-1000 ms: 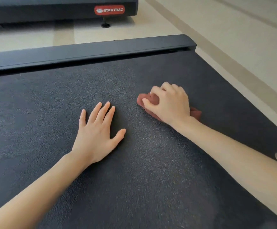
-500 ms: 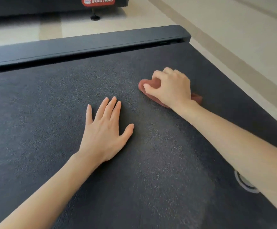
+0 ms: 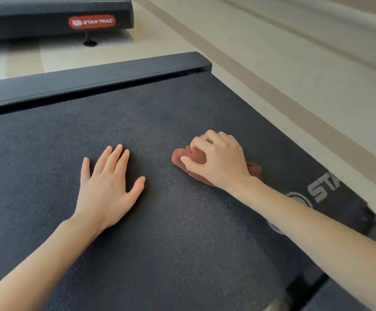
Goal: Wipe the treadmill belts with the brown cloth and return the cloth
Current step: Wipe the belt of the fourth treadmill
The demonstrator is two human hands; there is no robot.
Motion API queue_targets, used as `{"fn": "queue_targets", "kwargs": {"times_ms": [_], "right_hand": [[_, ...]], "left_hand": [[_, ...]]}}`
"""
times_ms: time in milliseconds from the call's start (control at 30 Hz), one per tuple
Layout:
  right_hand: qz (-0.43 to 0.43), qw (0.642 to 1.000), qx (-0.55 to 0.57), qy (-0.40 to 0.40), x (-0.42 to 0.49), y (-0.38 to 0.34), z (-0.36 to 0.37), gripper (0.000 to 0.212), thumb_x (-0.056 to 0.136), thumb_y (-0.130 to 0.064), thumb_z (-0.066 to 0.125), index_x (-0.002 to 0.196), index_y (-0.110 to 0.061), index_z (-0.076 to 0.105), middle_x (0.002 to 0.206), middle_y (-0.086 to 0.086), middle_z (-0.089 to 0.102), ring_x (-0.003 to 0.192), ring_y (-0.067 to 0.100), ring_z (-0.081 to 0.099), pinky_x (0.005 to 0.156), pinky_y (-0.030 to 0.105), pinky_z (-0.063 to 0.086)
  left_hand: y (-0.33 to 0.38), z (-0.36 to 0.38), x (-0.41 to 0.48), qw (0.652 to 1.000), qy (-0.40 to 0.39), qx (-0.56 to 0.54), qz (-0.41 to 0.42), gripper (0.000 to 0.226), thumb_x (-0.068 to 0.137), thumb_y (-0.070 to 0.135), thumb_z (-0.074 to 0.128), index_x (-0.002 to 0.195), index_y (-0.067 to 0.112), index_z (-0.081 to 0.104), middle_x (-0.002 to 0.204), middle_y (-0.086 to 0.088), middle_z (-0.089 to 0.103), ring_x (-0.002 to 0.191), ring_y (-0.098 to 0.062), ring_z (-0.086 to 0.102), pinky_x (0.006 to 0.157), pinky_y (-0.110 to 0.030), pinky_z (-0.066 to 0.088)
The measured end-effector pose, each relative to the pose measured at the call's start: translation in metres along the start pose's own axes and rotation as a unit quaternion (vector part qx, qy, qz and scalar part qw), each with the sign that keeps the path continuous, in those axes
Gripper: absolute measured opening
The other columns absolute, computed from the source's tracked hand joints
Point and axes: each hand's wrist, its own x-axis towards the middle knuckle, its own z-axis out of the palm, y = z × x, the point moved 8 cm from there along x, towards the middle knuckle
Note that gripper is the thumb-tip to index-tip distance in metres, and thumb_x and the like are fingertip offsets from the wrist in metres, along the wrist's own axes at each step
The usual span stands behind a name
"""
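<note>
The brown cloth (image 3: pixel 178 157) is bunched into a wad on the treadmill belt (image 3: pixel 182 232), on the right half of it and toward the far end. Most of it is under my right grip (image 3: pixel 221 162). One lump pokes out ahead of my thumb and a smaller tail shows behind the heel of my palm. That grip is curled over the wad, with thumb and fingers pinching the folds and the palm bearing down.

My left grip (image 3: pixel 106 187) lies flat on the belt just beside it, fingers straight and spread, holding nothing. I judge it is there to prop me and to stop the belt creeping under the stroke.

To wipe well, I would flatten the wad a little so more fabric meets the pebbled surface, since a tight ball only cleans a narrow stripe. I would press with the palm, not the fingertips, and run overlapping passes across the belt out to its right edge by the printed logo (image 3: pixel 324 187). The strip along the black end rail (image 3: pixel 93 79) looks easy to miss.

The tail of the cloth could roll under my wrist, so I would tuck it in first. Beyond the pale floor (image 3: pixel 272 75) a second treadmill (image 3: pixel 48 16) waits, so I reckon the job is far from done.
</note>
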Motion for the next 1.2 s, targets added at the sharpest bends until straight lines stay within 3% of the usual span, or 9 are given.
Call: {"fn": "queue_targets", "kwargs": {"times_ms": [133, 267, 400, 533, 733, 900, 1067, 1200], "right_hand": [[-0.003, 1.0, 0.003, 0.012, -0.107, 0.017, -0.049, 0.034, 0.079, -0.056, 0.057, 0.082, -0.023, 0.067, 0.083, -0.004, 0.059, 0.074, 0.018, 0.054, 0.07, 0.03, 0.043], [-0.009, 0.999, -0.022, 0.031, -0.15, 0.039, -0.073, 0.03, 0.075, -0.051, 0.064, 0.079, -0.022, 0.07, 0.081, -0.003, 0.061, 0.074, 0.02, 0.057, 0.071, 0.027, 0.043], [0.01, 0.998, -0.007, 0.058, -0.129, 0.062, -0.065, 0.027, 0.074, -0.049, 0.065, 0.077, -0.022, 0.069, 0.078, -0.005, 0.062, 0.069, 0.014, 0.055, 0.061, 0.025, 0.044], [0.062, 0.996, -0.036, 0.059, -0.081, 0.109, -0.054, 0.029, 0.076, -0.052, 0.06, 0.078, -0.024, 0.067, 0.076, -0.005, 0.061, 0.07, 0.018, 0.057, 0.059, 0.024, 0.039], [0.201, 0.976, -0.09, 0.002, -0.019, 0.186, -0.036, 0.036, 0.083, -0.059, 0.051, 0.094, -0.028, 0.064, 0.095, 0.0, 0.064, 0.091, 0.025, 0.059, 0.074, 0.03, 0.039], [0.24, 0.954, -0.178, 0.0, -0.049, 0.16, -0.048, 0.045, 0.085, -0.062, 0.043, 0.101, -0.025, 0.063, 0.091, 0.007, 0.067, 0.084, 0.031, 0.062, 0.068, 0.031, 0.04], [0.177, 0.975, -0.133, -0.015, -0.127, 0.098, -0.074, 0.04, 0.083, -0.059, 0.05, 0.088, -0.022, 0.064, 0.081, 0.005, 0.066, 0.074, 0.026, 0.062, 0.067, 0.031, 0.046], [0.126, 0.981, -0.114, -0.09, -0.154, 0.077, -0.085, 0.039, 0.081, -0.063, 0.051, 0.086, -0.027, 0.066, 0.078, -0.002, 0.063, 0.073, 0.022, 0.06, 0.067, 0.028, 0.043]], "left_hand": [[0.015, 0.002, 0.002, 1.0, -0.018, 0.001, 0.007, 0.079, 0.08, 0.056, 0.02, 0.145, 0.013, 0.03, 0.155, -0.004, 0.021, 0.144, -0.023, 0.009, 0.115, -0.052, 0.008], [0.07, 0.012, 0.0, 0.996, -0.041, -0.014, 0.072, 0.087, 0.074, 0.064, 0.003, 0.147, 0.02, 0.023, 0.157, 0.002, 0.014, 0.145, -0.019, 0.001, 0.116, -0.05, 0.004], [0.134, 0.031, -0.004, 0.988, -0.058, 0.006, 0.143, 0.087, 0.075, 0.065, -0.004, 0.149, 0.024, 0.011, 0.158, 0.003, 0.003, 0.144, -0.019, -0.009, 0.114, -0.056, -0.003], [0.15, 0.036, -0.003, 0.987, -0.046, 0.014, 0.151, 0.083, 0.081, 0.065, 0.006, 0.147, 0.017, 0.023, 0.157, -0.003, 0.016, 0.145, -0.024, 0.002, 0.11, -0.064, 0.0], [0.149, 0.033, -0.008, 0.987, -0.041, 0.008, 0.156, 0.084, 0.079, 0.066, 0.005, 0.147, 0.02, 0.025, 0.156, -0.001, 0.018, 0.145, -0.022, 0.005, 0.111, -0.062, 0.003], [0.148, 0.035, -0.006, 0.987, -0.028, 0.008, 0.16, 0.075, 0.087, 0.064, 0.014, 0.148, 0.02, 0.022, 0.156, -0.001, 0.017, 0.145, -0.023, 0.004, 0.111, -0.062, 0.004], [0.15, 0.037, -0.008, 0.985, -0.042, 0.008, 0.165, 0.072, 0.087, 0.059, 0.021, 0.148, 0.02, 0.02, 0.157, -0.003, 0.014, 0.145, -0.025, 0.002, 0.111, -0.062, 0.003], [0.158, 0.039, -0.01, 0.982, -0.062, 0.011, 0.179, 0.069, 0.089, 0.057, 0.024, 0.148, 0.022, 0.018, 0.157, -0.006, 0.012, 0.144, -0.029, -0.001, 0.11, -0.063, 0.001]]}}
